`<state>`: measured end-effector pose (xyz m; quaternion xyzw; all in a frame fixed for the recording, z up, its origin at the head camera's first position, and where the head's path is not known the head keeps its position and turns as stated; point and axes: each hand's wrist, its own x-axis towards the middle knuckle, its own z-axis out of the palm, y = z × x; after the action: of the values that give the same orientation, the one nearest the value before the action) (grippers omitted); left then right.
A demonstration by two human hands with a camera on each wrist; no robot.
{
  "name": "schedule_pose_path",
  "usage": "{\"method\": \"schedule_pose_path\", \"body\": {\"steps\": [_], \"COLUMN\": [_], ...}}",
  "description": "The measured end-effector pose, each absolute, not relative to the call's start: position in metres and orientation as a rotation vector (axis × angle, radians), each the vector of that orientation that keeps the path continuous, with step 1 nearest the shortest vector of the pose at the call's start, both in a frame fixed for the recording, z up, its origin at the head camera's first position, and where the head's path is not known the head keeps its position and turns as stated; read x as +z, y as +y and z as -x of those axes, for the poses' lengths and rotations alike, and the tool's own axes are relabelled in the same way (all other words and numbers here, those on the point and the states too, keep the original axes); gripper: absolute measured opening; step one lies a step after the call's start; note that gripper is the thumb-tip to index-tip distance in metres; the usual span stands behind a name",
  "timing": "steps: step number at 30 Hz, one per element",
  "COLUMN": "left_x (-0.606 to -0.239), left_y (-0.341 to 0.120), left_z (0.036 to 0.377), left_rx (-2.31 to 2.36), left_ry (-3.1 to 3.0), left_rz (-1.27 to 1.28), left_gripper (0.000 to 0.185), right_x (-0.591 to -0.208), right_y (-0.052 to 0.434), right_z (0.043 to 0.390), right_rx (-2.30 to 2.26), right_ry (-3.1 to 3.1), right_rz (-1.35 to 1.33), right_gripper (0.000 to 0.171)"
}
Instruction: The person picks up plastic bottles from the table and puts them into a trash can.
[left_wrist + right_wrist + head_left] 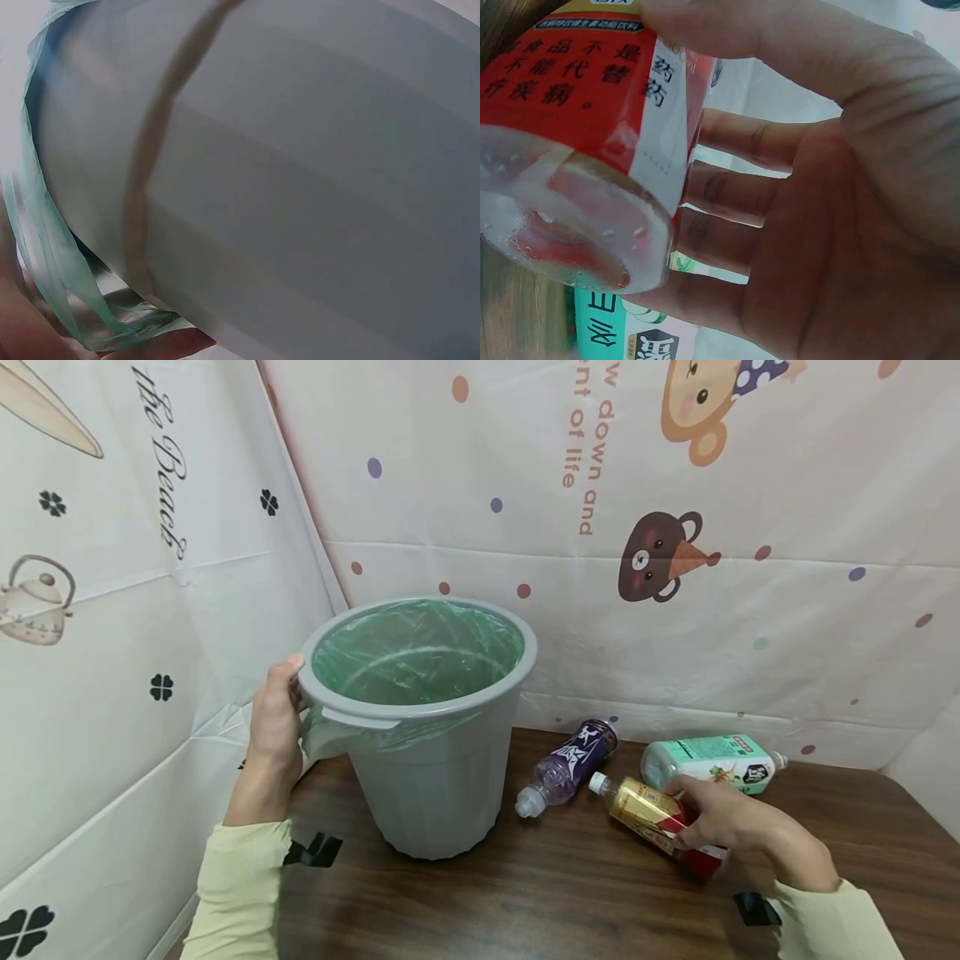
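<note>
A grey trash bin (442, 785) stands upright on the table, lined with a thin green plastic bag (420, 664) folded over its rim. My left hand (273, 718) grips the bin's rim at the left side. In the left wrist view the bag's loose edge (64, 277) hangs by that hand, beside the bin's grey wall. My right hand (731, 814) holds a plastic drink bottle (645, 814) with a gold and red label and a white cap. The right wrist view shows thumb and fingers around its red label, the clear bottom (570, 225) toward the camera.
A purple-labelled bottle (573, 760) lies between the bin and my right hand. Behind the held bottle lies a green and white bottle (708, 760). Printed cloth (450, 510) walls off the back and left. Black tape pieces (315, 850) mark the dark wooden table (517, 902).
</note>
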<state>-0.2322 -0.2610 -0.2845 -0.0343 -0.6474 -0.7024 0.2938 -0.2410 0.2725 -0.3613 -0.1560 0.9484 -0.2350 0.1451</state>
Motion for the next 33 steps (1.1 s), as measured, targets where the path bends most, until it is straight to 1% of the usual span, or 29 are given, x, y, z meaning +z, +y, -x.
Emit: {"method": "schedule_pose_path", "body": {"steps": [9, 23, 33], "left_x": [-0.284, -0.284, -0.284], "left_y": [-0.260, -0.260, -0.261], "left_z": [0.233, 0.234, 0.233], "left_rx": [-1.868, -1.860, -1.872], "left_ry": [-1.725, -1.727, -1.718], "left_rz": [0.116, 0.116, 0.126], "left_gripper": [0.039, 0.040, 0.040], "right_x": [-0.360, -0.350, -0.351], "right_y": [0.275, 0.283, 0.279], "right_z": [0.240, 0.238, 0.235], "right_rx": [-0.736, -0.956, -1.132], "right_ry": [2.677, 2.619, 2.584], "right_rz": [0.435, 0.384, 0.442], "right_gripper": [0.055, 0.063, 0.064]}}
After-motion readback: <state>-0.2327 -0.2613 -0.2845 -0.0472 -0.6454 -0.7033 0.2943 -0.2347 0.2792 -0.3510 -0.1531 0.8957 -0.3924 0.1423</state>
